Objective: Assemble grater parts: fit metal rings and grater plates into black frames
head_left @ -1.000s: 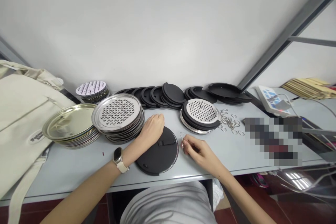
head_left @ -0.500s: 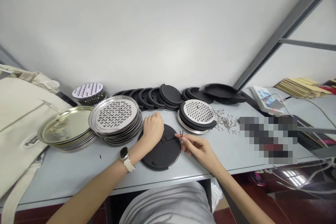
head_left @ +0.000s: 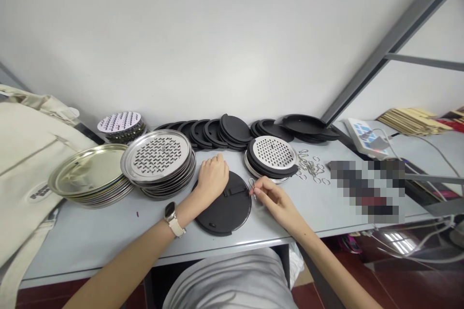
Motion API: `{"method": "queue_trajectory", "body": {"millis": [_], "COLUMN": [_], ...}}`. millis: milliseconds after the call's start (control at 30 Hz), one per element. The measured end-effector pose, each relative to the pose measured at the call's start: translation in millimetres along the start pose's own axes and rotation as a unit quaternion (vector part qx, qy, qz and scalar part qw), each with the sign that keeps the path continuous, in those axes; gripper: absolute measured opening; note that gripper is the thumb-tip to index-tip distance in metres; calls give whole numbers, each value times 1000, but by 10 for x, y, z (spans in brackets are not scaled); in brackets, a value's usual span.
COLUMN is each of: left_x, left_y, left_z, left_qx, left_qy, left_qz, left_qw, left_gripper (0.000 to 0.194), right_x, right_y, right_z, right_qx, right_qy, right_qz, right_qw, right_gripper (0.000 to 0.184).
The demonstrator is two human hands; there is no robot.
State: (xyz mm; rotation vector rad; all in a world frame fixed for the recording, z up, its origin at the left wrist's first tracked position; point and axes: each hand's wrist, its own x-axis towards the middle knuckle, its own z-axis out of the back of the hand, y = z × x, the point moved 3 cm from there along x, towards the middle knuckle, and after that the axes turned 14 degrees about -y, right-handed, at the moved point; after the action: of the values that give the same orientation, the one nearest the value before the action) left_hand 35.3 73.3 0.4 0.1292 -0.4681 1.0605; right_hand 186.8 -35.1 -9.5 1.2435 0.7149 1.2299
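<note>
Left hand (head_left: 213, 178) lies open on the black round disc (head_left: 225, 207); right hand (head_left: 272, 198) pinches a small wire loop (head_left: 251, 185) at the disc's edge; a heap of loose wire loops (head_left: 310, 168) and stacked steel grater plates (head_left: 156, 161) lie beyond.

A matte black round disc (head_left: 226, 215) lay flat on the pale grey table (head_left: 90, 227), its rim thinly edged in silver. A short black strap (head_left: 232, 190) crossed it near twelve o'clock. A small bright wire loop (head_left: 251, 184) stood almost upright, pinched at its lower end, just beside the disc's rim at about two o'clock.
</note>
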Motion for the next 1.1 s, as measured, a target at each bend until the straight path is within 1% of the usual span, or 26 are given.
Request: {"method": "queue_trajectory", "body": {"millis": [67,167,233,433,600,767,900,1000,1100], "left_x": [0,0,0,4,-1,3,2,0,0], "left_y": [0,2,2,2,2,3,5,3,-1], "left_z": [0,3,6,4,1,-9,-13,-9,-2], "left_qx": [-2,-5,-6,-3,-2,0,1,2,0], "left_qy": [1,2,2,1,0,0,2,3,4], "left_qz": [-2,-3,-4,-3,-8,-9,-12,-12,-11], "left_qw": [1000,1000,1000,1000,1000,1000,1000,1000,1000], "left_gripper": [20,19,19,19,20,20,20,20,19], "right_x": [-9,-24,-28,-18,-10,26,41,39,47], "right_y": [-12,-26,-24,-41,-75,-64,-92,-116,-119], "right_z": [-1,-12,-19,-40,-50,-29,9,8,-47], "right_qx": [4,23,22,12,38,38,53,79,81], "right_qy": [15,47,54,40,33,1,-29,-35,-34], "right_qz": [-10,-44,-49,-17,-38,-33,-42,-50,-52], "right_qw": [1000,998,997,999,998,999,997,995,995], "right_gripper": [29,32,32,26,26,30,24,25,24]}}
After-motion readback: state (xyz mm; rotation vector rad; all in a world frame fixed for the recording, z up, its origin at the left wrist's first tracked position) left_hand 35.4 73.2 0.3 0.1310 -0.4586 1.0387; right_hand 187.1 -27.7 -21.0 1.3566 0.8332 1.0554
